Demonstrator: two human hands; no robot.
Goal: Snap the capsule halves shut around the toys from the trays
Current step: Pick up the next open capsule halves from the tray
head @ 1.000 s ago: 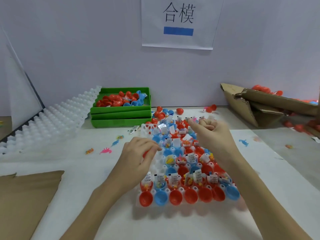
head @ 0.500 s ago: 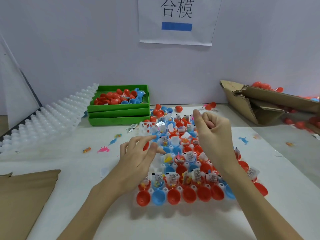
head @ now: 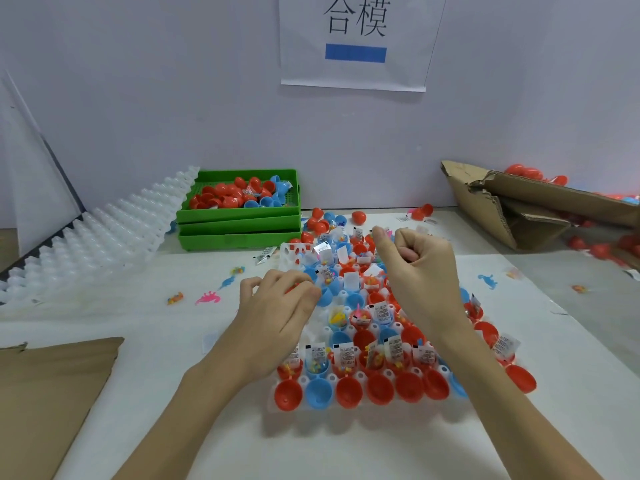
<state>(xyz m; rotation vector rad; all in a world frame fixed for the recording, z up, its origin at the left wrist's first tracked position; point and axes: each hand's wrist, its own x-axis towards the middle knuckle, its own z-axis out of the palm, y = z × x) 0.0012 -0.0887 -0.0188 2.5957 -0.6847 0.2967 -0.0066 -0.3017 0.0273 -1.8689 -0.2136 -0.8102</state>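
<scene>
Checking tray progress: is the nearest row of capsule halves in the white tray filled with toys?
No, the nearest row of capsule halves in the white tray sits open and empty.

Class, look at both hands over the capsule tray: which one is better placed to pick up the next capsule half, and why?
Probably the left hand: its fingertips rest on the tray at a blue capsule half. The right hand hovers above, fingers curled.
</scene>
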